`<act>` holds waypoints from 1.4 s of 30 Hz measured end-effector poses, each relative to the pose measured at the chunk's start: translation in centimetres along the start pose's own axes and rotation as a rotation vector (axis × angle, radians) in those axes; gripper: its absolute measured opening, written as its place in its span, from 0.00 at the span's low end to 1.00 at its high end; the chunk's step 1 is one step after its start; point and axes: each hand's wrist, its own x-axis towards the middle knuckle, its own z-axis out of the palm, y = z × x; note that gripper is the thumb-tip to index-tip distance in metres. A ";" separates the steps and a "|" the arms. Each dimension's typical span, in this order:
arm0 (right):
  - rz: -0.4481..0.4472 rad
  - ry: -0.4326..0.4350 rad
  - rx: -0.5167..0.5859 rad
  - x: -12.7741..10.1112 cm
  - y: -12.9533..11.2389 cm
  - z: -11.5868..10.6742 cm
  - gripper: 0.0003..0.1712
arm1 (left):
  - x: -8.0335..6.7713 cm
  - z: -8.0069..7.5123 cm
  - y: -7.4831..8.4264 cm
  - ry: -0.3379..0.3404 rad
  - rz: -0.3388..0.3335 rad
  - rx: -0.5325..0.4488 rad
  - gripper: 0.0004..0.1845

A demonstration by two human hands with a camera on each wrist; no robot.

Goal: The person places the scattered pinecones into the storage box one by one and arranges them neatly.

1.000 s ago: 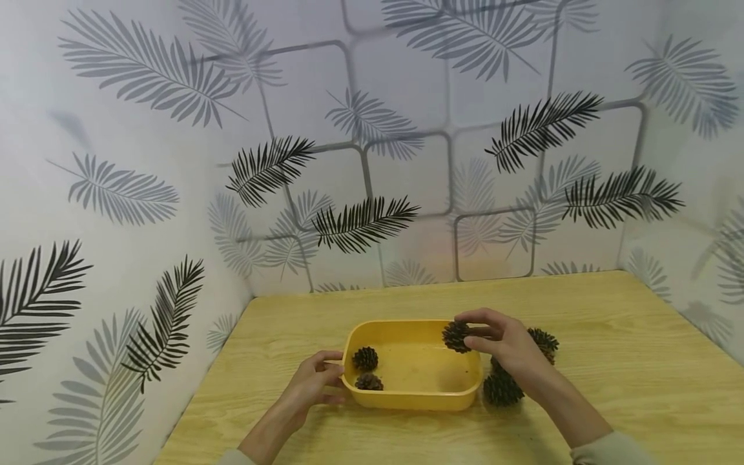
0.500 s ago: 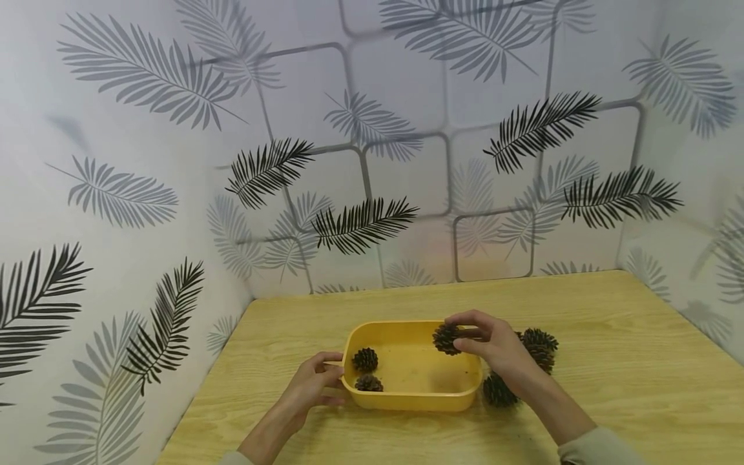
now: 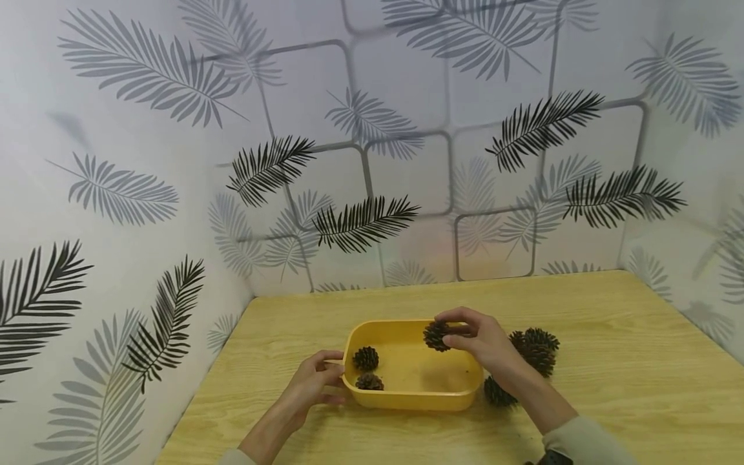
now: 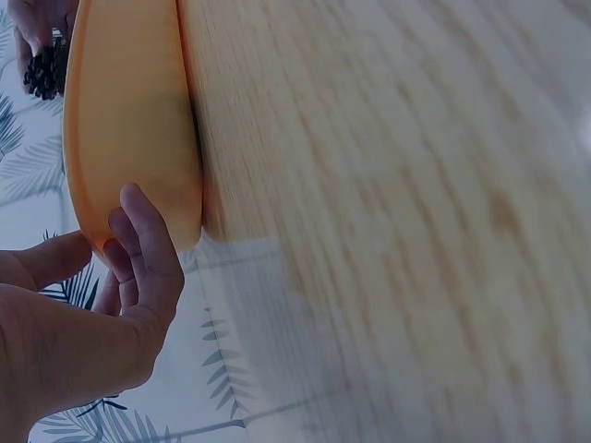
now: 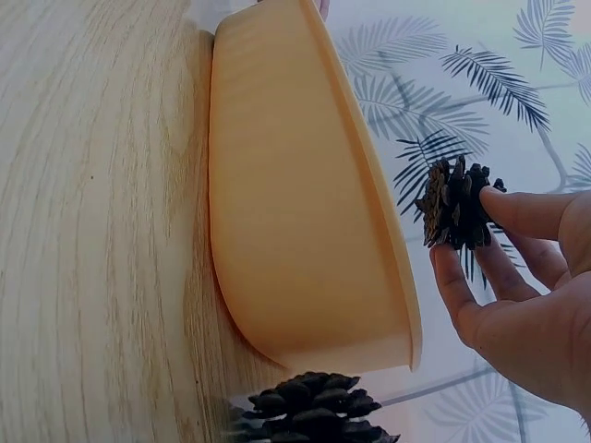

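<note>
Over the tub (image 3: 407, 400) (yellow), hands: right (image 3: 485, 342) pinches pinecone (image 3: 436, 336).

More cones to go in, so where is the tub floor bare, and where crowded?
The tub floor is bare from middle to right end, under the held cone. Its left end is crowded: two cones by the left hand.

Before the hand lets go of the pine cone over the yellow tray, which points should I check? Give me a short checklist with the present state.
1. Right hand holds the pine cone firmly in its fingertips: ok.
2. Cone is above the yellow tray, inside its rim: ok.
3. Left hand steadies the tray's left end: ok.
4. Free space on the tray floor below; two cones lie at the left end: ok.
5. Loose cones on the table stay clear of the tray: ok.
6. Height of the cone above the floor: cannot tell.
</note>
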 end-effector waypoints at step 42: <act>0.040 -0.005 -0.112 3.9 1.4 5.8 0.16 | -0.2 -0.3 0.0 -0.031 0.011 -0.028 0.22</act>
